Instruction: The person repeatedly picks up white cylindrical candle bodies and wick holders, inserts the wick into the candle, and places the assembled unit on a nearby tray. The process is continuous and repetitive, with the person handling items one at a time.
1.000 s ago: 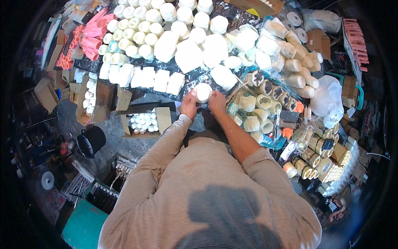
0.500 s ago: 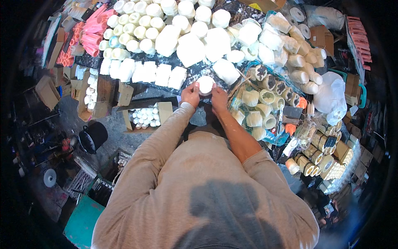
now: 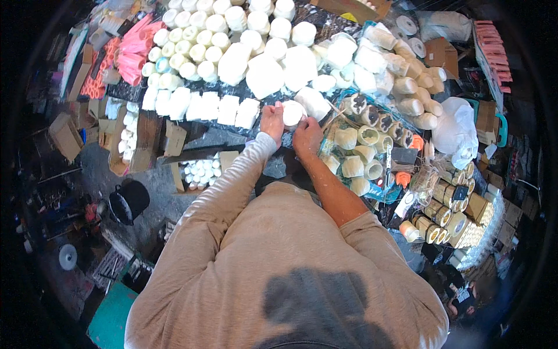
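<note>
Between my two hands, at the near edge of the dark table, is a white round block (image 3: 294,111) that looks like a wax candle. My left hand (image 3: 271,123) grips its left side, with the thumb up along the edge. On its lower right, my right hand (image 3: 307,137) has its fingers bent in against the rim; the fingertips are partly hidden. Just beyond stands a larger white block (image 3: 313,103). Left of my left hand, a row of white blocks (image 3: 227,110) runs along the table edge.
Many cream cylinders (image 3: 221,41) crowd the far table. Hollow cream cups (image 3: 367,135) lie in a blue-lined tray to the right, near a white plastic bag (image 3: 456,131). Pink sticks (image 3: 135,52) lie far left. A carton of white sticks (image 3: 177,174) and a black bucket (image 3: 129,200) are below left.
My right hand has slid down to the lower right side of the block, its fingers more bent. My left hand still holds the left side. The whole view has shifted slightly.
</note>
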The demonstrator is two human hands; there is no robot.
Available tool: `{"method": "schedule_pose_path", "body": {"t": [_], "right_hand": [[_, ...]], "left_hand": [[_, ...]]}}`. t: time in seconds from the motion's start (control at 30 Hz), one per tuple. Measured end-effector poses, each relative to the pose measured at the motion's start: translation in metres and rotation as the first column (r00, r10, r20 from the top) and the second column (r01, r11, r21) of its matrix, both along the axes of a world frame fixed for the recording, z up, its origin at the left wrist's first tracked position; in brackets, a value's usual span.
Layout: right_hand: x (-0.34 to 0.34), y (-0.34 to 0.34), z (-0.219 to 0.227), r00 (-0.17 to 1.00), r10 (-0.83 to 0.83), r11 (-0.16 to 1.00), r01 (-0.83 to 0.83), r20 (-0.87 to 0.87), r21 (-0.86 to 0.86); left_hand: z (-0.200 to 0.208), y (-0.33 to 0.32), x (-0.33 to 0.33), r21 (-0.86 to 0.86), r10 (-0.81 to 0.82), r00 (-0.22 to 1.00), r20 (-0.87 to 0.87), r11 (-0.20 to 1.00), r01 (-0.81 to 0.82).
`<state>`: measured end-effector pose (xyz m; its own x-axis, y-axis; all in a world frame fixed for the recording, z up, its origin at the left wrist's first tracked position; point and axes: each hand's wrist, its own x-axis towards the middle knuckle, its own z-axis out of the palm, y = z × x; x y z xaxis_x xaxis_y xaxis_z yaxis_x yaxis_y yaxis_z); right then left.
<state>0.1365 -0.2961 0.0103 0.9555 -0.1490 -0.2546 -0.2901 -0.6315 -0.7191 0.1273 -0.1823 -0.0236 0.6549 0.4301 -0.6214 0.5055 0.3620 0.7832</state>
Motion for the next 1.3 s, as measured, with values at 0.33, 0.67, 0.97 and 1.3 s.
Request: {"method": "schedule_pose_path", "body": {"t": [0.33,0.67,0.97,1.3], "right_hand": [[0.033,0.001,0.088,0.981,0.028,0.977,-0.067,0.19,0.201],[0.079,0.019,0.059,0.915,-0.384,0.485,0.315,-0.125,0.816],[0.076,0.022,0.057,0.926,-0.274,0.107,0.298,-0.26,0.949],[0.078,0.008,0.058,0.943,-0.325,0.705,0.196,0.065,0.681]], "left_hand": [[0.074,0.006,0.031,-0.015,0.019,0.856,0.516,1.0,-0.013],[0.076,-0.005,0.076,0.093,0.109,0.956,0.271,0.986,-0.138],[0.081,0.018,0.073,0.051,0.082,0.923,0.375,0.993,-0.109],[0.108,0.004,0.049,-0.272,0.09,0.926,0.368,0.962,0.015]]}}
